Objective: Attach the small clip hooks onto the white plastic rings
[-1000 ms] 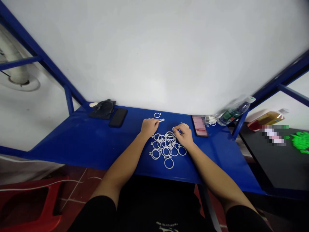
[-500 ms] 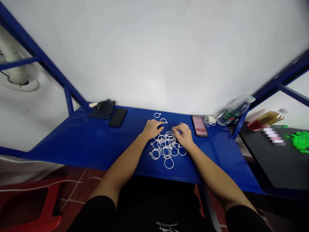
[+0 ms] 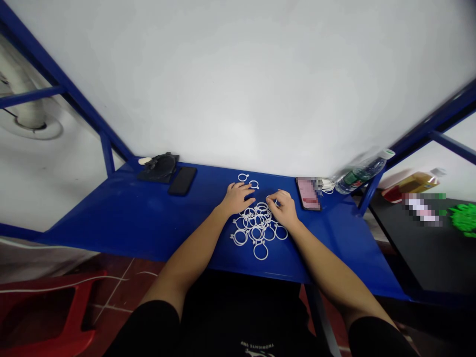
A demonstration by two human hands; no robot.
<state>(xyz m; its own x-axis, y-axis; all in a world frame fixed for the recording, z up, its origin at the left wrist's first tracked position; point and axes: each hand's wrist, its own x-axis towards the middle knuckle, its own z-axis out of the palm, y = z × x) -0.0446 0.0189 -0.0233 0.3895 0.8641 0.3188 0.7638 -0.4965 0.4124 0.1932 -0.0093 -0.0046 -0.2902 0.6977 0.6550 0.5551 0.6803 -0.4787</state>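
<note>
A loose pile of white plastic curtain rings (image 3: 256, 233) with small eyelets lies on the blue tabletop (image 3: 148, 223) between my forearms. My left hand (image 3: 238, 197) is at the pile's far left edge, palm down with its fingers spread. Its fingertips are close to a single curtain ring (image 3: 254, 185); whether they touch it I cannot tell. Another ring (image 3: 243, 177) lies farther back. My right hand (image 3: 283, 206) is at the pile's far right side, fingers curled and pinched. A bit of white ring shows at its fingertips, mostly hidden by the hand.
At the back left lie a black phone (image 3: 182, 180) and a dark crumpled bag (image 3: 159, 167). To the right are a phone with a lit screen (image 3: 308, 193), a white cable (image 3: 327, 185) and a water bottle (image 3: 362, 173). A white wall (image 3: 238, 89) rises behind the table.
My left fingers have spread and come off the nearer single ring, which has shifted slightly back and right. My right hand has hardly moved.
</note>
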